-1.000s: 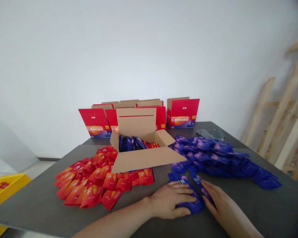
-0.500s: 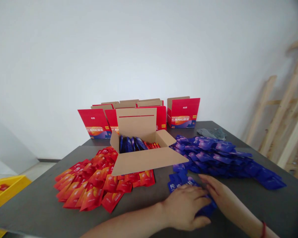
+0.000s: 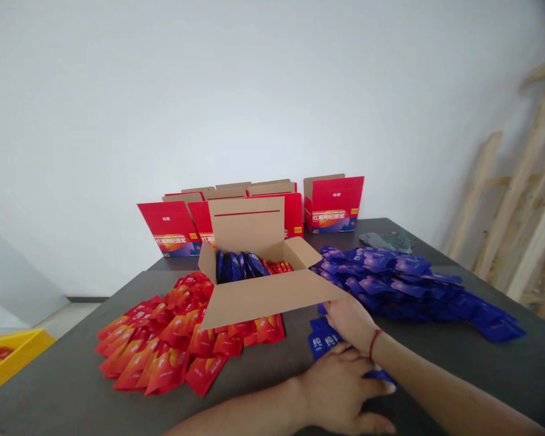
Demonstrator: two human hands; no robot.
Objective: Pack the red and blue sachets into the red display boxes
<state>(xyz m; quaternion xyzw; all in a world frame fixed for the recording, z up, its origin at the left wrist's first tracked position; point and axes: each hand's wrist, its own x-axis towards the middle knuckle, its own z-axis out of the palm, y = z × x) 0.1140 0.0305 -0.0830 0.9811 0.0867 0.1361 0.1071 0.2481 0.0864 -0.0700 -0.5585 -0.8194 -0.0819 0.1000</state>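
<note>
My left hand [image 3: 338,387] lies with fingers spread over a small group of blue sachets [image 3: 322,339] near the table's front. Just beyond it, my right hand [image 3: 349,318] reaches over the same sachets, a red cord on its wrist. Its fingertips are at the far edge of the group, partly hidden, and what they grip is unclear. An open cardboard box [image 3: 258,297] stands at the centre, blue sachets [image 3: 240,266] upright on its left side and red ones [image 3: 278,266] on its right. Red sachets [image 3: 154,345] lie fanned to its left.
A large pile of blue sachets [image 3: 404,284] spreads over the right side of the table [image 3: 263,375]. Red boxes [image 3: 170,227] line the back, one [image 3: 336,206] apart beside a grey plastic bag [image 3: 386,241]. A yellow crate [image 3: 18,357] is at far left; wooden frames [image 3: 518,200] lean at right.
My right hand has moved left and away from me, from the right side of the small blue group to its far edge. My left hand stays on the sachets. The view has shifted slightly.
</note>
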